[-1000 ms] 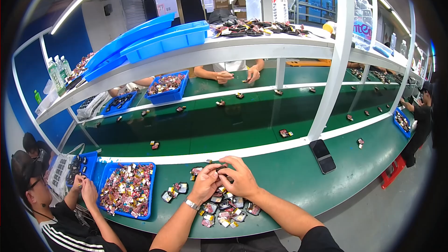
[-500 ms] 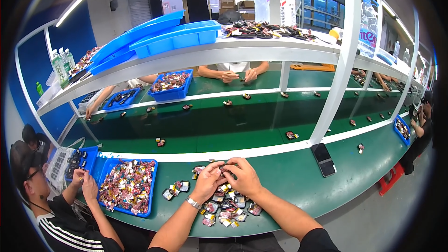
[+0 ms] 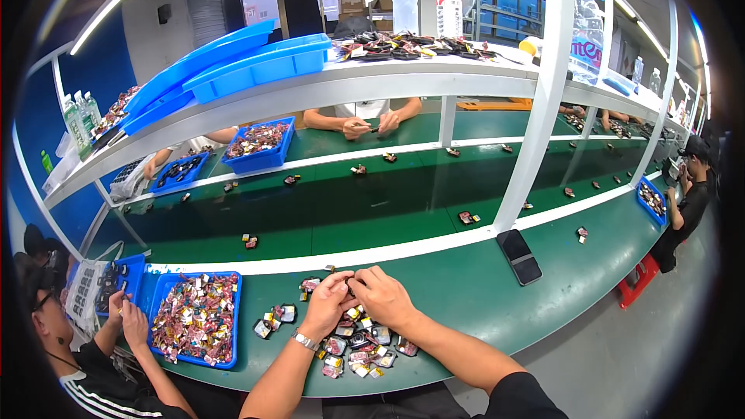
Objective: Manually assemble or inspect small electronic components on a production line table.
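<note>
Above a loose pile of small electronic assemblies (image 3: 358, 353), with black casings, white-and-yellow pieces and reddish wiring, my two hands meet. My left hand (image 3: 329, 307), with a metal watch (image 3: 305, 340) on its wrist, is closed around a small dark part that the fingers mostly hide. The fingertips of my right hand (image 3: 380, 296) pinch the same part from the other side. A smaller cluster of similar assemblies (image 3: 275, 320) lies left of my left wrist.
A blue tray (image 3: 235, 326) heaped with similar pieces stands to the left, beside a co-worker (image 3: 66, 341). A phone (image 3: 519, 257) lies by the white post (image 3: 528, 116). Behind the white rail, assemblies dot the green belt (image 3: 372, 217). A shelf (image 3: 434, 81) spans above.
The whole view has swung slightly to the right, so the scene sits further left. My hands stay together over the pile, with only small finger movement.
</note>
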Tool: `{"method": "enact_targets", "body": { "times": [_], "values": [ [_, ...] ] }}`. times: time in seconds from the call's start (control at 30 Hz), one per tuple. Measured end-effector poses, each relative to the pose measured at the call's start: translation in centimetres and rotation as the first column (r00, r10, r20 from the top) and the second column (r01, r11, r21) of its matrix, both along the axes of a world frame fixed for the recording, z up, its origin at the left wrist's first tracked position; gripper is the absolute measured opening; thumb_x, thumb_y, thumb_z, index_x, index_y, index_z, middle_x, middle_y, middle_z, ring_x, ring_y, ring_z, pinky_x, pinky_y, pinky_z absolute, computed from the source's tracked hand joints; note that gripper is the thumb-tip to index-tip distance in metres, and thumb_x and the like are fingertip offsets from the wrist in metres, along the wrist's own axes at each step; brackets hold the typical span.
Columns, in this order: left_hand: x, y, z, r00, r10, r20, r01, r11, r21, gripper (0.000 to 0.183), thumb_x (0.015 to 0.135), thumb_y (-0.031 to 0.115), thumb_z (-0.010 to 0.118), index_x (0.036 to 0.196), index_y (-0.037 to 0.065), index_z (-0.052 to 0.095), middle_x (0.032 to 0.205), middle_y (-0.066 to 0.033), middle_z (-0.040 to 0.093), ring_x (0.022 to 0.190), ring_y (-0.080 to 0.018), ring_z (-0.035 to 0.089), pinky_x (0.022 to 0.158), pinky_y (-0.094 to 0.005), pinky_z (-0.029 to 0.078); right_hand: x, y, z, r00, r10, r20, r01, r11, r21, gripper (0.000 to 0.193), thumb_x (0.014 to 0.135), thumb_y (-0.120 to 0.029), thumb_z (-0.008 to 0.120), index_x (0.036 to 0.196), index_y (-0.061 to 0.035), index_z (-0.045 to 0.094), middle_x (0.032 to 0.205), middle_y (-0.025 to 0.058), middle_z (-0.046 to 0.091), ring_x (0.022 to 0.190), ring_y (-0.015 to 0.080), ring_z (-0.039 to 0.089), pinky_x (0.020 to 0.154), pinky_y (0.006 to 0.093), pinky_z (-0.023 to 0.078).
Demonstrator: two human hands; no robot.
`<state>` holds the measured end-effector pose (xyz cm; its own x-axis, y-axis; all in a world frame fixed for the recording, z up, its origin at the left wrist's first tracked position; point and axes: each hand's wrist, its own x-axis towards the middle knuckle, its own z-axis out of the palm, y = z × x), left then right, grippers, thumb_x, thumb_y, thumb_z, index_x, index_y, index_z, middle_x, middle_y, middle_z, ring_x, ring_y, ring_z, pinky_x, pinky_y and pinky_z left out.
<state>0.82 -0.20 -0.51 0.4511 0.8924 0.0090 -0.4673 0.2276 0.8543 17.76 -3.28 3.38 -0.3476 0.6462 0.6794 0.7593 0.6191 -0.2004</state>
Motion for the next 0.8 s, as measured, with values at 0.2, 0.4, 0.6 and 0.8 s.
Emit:
{"method": "enact_targets", "body": {
  "times": [0.2,0.4,0.6,0.8],
  "values": [
    [-0.1,0.0,-0.2,1.0,0.006,0.004,-0.006,1.0,-0.01,0.029,0.1,0.009,0.051,0.128,0.002,0.049,0.113,-0.0093,0.061,0.104,-0.0222,0.064,0.093,-0.0422,0.056,0.2,0.1,-0.1,0.998,0.03,-0.064,-0.028,0.999,0.025,0.018,0.076,-0.009,0.064,0.093,-0.0048,0.066,0.098,0.0049,0.062,0.091,0.0229,0.061,0.071,0.0334,0.055],
    [0.0,0.1,-0.2,0.999,0.005,0.036,-0.004,1.0,-0.029,0.03,0.1,0.008,0.05,0.129,0.001,0.047,0.112,-0.0083,0.06,0.101,-0.0221,0.065,0.092,-0.0401,0.056,-0.3,0.6,-0.5,0.997,0.029,-0.073,-0.019,0.991,0.135,0.013,0.076,-0.007,0.07,0.089,-0.0057,0.068,0.094,0.0048,0.062,0.083,0.022,0.061,0.068,0.033,0.053],
    [0.1,-0.3,0.2,0.999,0.034,0.022,-0.033,0.999,-0.029,0.03,0.1,0.009,0.051,0.129,0.0,0.048,0.113,-0.0076,0.06,0.101,-0.0211,0.065,0.093,-0.0387,0.056,-0.5,0.9,-0.9,0.995,0.016,-0.102,-0.003,0.992,0.129,0.012,0.076,-0.006,0.07,0.089,-0.0057,0.068,0.094,0.0059,0.061,0.086,0.0237,0.062,0.069,0.0347,0.053],
    [-0.5,0.2,-0.5,0.997,0.072,-0.014,-0.072,0.997,0.017,0.033,0.1,0.012,0.053,0.13,0.0,0.047,0.115,-0.007,0.062,0.101,-0.013,0.063,0.089,-0.0312,0.055,-1.4,0.4,-0.2,0.985,0.008,-0.173,-0.011,1.0,-0.014,0.031,0.074,-0.014,0.074,0.103,-0.0051,0.067,0.111,0.0117,0.064,0.099,0.0292,0.062,0.083,0.0388,0.054]
  ]
}}
